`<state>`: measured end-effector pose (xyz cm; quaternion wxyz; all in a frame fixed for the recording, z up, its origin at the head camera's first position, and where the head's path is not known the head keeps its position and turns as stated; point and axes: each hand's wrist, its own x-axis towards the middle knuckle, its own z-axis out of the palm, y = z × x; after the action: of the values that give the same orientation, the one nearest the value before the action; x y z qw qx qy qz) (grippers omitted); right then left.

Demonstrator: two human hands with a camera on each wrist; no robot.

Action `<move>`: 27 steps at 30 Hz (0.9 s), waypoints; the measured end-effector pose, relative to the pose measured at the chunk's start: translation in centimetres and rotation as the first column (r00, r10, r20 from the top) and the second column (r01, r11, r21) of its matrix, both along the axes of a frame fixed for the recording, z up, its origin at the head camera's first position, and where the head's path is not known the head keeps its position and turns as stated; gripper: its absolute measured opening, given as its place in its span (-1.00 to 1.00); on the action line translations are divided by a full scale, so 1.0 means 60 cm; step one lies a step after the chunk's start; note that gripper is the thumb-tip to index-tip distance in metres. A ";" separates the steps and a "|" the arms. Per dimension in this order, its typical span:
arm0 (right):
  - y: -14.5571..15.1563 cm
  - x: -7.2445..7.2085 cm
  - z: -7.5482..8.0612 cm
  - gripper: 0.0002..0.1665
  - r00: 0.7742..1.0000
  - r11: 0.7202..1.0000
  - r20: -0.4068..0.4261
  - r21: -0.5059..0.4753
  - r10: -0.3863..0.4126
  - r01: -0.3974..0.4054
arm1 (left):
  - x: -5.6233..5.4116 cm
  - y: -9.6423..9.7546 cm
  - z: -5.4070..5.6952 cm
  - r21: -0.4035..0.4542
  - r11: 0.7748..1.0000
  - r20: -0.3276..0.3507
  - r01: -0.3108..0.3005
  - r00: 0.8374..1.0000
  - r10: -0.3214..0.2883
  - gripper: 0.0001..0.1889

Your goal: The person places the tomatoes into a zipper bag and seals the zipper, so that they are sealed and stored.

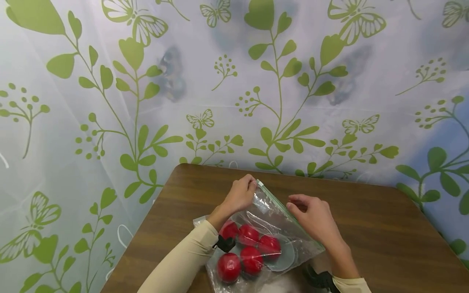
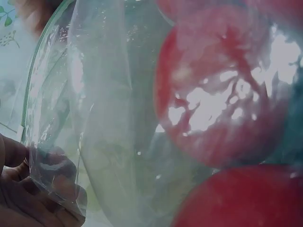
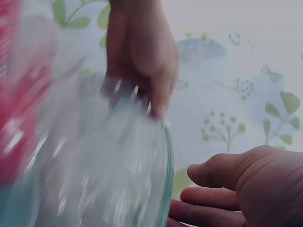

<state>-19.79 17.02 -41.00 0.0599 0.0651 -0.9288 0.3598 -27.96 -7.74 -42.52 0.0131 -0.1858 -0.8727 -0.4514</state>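
Note:
A clear zip bag with a green zipper strip and a white slider is held up at its top left corner. My left hand pinches that corner beside the slider; in the left wrist view, the fingers show partly through the plastic. Several shiny red round fruits show through the bag, with a grey round plate among them. My right hand is at the zipper edge, thumb and fingers apart and gripping nothing.
A brown wooden table with rounded corners lies under the bag. Behind it hangs a pale curtain printed with green leaves and butterflies. Dark wrist straps sit over the cream sleeves.

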 end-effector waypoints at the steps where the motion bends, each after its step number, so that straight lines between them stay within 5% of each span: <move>1: -0.012 -0.009 0.004 -0.59 1.000 1.000 -0.025 -0.007 0.009 -0.010 | 0.000 0.001 0.001 0.003 1.000 -0.011 -0.001 1.000 0.002 -0.76; 8: -0.083 -0.073 0.004 -0.65 0.991 0.998 -0.133 -0.064 0.020 -0.029 | -0.005 0.005 -0.002 0.015 0.999 -0.044 -0.033 0.998 0.034 -0.81; 13: -0.113 -0.097 -0.003 -0.75 0.986 0.995 -0.163 -0.103 -0.034 0.017 | -0.001 0.005 0.000 0.027 0.999 -0.044 -0.032 0.998 0.034 -0.81; 27: -0.128 -0.105 -0.013 -0.86 0.977 0.987 -0.193 -0.144 -0.093 0.065 | -0.004 0.015 -0.006 0.052 0.994 -0.110 -0.093 0.989 0.098 -0.83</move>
<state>-26.07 9.33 -41.80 0.1710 0.0595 -0.8931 0.4117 -28.21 -6.84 -42.89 0.0882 -0.1685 -0.8678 -0.4591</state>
